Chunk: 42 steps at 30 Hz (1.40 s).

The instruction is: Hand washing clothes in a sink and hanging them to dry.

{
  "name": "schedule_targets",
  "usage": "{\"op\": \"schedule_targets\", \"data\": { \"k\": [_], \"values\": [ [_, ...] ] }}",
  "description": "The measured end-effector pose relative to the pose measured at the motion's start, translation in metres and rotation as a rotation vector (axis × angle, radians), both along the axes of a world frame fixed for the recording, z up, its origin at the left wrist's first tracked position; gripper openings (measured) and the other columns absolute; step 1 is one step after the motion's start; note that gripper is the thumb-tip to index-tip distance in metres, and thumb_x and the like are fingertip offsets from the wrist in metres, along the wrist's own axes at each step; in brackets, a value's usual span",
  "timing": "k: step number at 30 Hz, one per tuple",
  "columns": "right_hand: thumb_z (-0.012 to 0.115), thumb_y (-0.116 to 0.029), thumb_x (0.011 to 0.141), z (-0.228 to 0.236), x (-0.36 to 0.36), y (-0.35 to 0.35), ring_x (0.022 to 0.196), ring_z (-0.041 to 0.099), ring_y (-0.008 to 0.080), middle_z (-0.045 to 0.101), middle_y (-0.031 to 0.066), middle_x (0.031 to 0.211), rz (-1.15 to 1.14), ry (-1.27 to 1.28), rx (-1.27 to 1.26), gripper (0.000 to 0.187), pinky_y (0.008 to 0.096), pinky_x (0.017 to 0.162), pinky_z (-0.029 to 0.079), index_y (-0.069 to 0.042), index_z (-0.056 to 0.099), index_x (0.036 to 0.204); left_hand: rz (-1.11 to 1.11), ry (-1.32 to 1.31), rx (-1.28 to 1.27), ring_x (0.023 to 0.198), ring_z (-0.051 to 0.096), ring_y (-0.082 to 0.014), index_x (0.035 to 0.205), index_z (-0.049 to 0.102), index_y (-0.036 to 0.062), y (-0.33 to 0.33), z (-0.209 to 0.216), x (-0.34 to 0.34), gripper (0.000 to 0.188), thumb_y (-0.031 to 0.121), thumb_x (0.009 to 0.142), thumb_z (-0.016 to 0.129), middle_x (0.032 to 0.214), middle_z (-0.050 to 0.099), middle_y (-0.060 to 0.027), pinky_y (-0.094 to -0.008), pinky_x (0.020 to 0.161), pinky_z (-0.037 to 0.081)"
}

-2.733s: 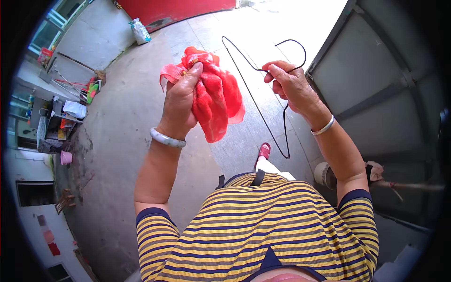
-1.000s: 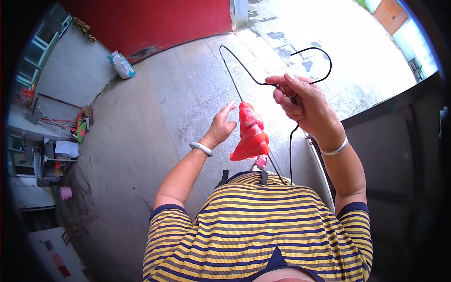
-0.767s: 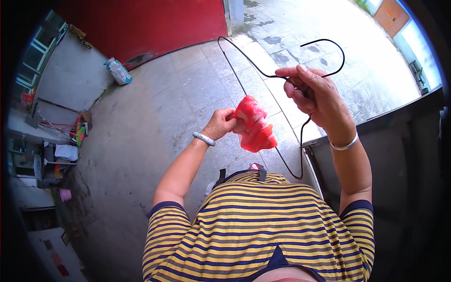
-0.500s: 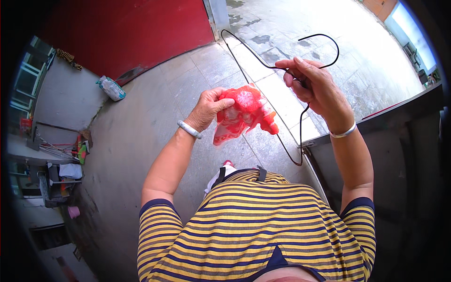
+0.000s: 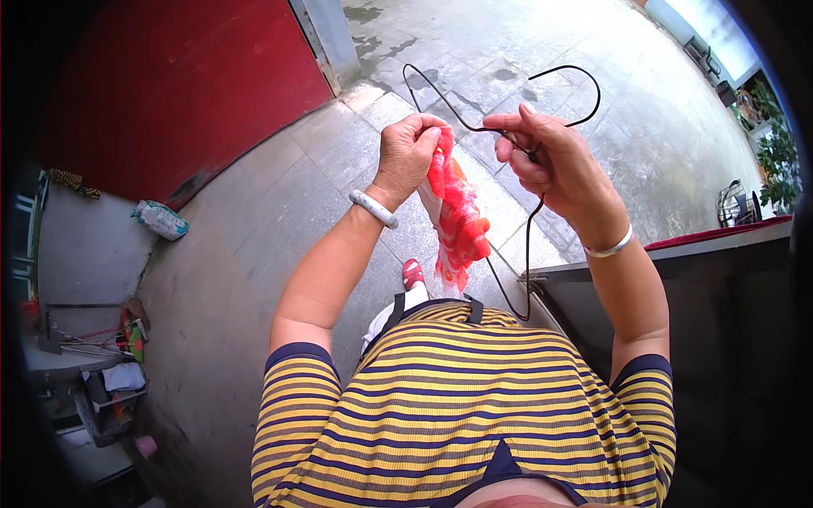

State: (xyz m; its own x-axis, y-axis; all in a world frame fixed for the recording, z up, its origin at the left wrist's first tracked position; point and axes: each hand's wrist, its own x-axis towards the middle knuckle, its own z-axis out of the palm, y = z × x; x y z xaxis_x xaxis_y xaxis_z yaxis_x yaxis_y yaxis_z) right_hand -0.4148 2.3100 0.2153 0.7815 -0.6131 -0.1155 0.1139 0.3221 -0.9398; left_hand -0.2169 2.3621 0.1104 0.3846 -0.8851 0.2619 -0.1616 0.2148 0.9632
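My right hand (image 5: 555, 161) grips a dark wire clothes hanger (image 5: 598, 91) near the base of its hook, with the index finger stretched along the wire. The hook curves up at the right, and the long bar runs toward my waist. My left hand (image 5: 408, 152) pinches the top of a thin red-and-white translucent cloth (image 5: 461, 212) between thumb and fingers. Bunched and hanging, the cloth lies over the hanger's bar and hides its middle stretch; whether it is looped around the wire I cannot tell.
A large red panel (image 5: 186, 93) stands at the far left, with a white-and-teal bag (image 5: 161, 220) by it. Brooms or sticks (image 5: 93, 339) and a shelf (image 5: 118, 389) line the left wall. A dark surface (image 5: 720, 313) is close on my right. Paved floor (image 5: 254, 229) stretches ahead.
My left hand has moved up and forward, pulling the cloth's top edge along so it now hangs longer and narrower. My right hand still holds the hanger. The view has turned somewhat to the right.
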Motion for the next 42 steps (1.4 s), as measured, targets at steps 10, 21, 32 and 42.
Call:
{"op": "schedule_targets", "data": {
  "k": [10, 21, 32, 42],
  "values": [
    [0.044, -0.037, 0.094, 0.006, 0.001, -0.068, 0.045, 0.031, 0.0033, 0.058, 0.0048, 0.074, -0.17, -0.065, 0.122, 0.047, 0.0168, 0.037, 0.022, 0.006, 0.054, 0.109, 0.387, -0.193, 0.026, 0.122, 0.028, -0.0348, 0.128, 0.034, -0.0058, -0.036, -0.082, 0.005, 0.063, 0.009, 0.07, 0.054, 0.128, 0.029, -0.0241, -0.0387, 0.106, 0.021],
    [0.046, -0.037, 0.093, 0.0, -0.008, -0.179, 0.046, 0.031, 0.0024, 0.057, 0.0048, 0.075, -0.198, -0.106, 0.118, 0.047, 0.0154, 0.037, 0.022, 0.006, 0.054, 0.11, -0.252, 0.04, 0.238, 0.065, 0.051, -0.0067, 0.101, 0.063, 0.0005, -0.136, -0.068, 0.027, 0.02, 0.006, 0.085, 0.051, 0.072, 0.062, -0.0021, -0.0241, 0.062, 0.045],
    [0.042, -0.04, 0.094, -0.03, -0.018, -0.241, 0.041, 0.028, 0.0027, 0.057, 0.0032, 0.072, -0.146, -0.073, 0.11, 0.05, 0.0175, 0.035, 0.02, 0.004, 0.056, 0.111, -0.588, 0.079, 0.402, 0.085, 0.059, -0.0105, 0.11, 0.058, -0.0055, -0.227, 0.018, 0.013, 0.031, 0.011, 0.087, 0.043, 0.097, 0.064, -0.0067, -0.0248, 0.076, 0.048],
    [0.046, -0.036, 0.092, -0.034, -0.003, -0.3, 0.043, 0.031, 0.0048, 0.057, 0.0055, 0.068, -0.265, 0.067, -0.034, 0.046, 0.021, 0.038, 0.021, 0.007, 0.056, 0.105, -0.687, 0.248, 0.333, 0.093, 0.059, -0.0141, 0.115, 0.057, -0.0032, -0.327, 0.01, 0.038, 0.034, 0.013, 0.087, 0.048, 0.105, 0.063, -0.01, -0.0262, 0.08, 0.048]
  ]
}}
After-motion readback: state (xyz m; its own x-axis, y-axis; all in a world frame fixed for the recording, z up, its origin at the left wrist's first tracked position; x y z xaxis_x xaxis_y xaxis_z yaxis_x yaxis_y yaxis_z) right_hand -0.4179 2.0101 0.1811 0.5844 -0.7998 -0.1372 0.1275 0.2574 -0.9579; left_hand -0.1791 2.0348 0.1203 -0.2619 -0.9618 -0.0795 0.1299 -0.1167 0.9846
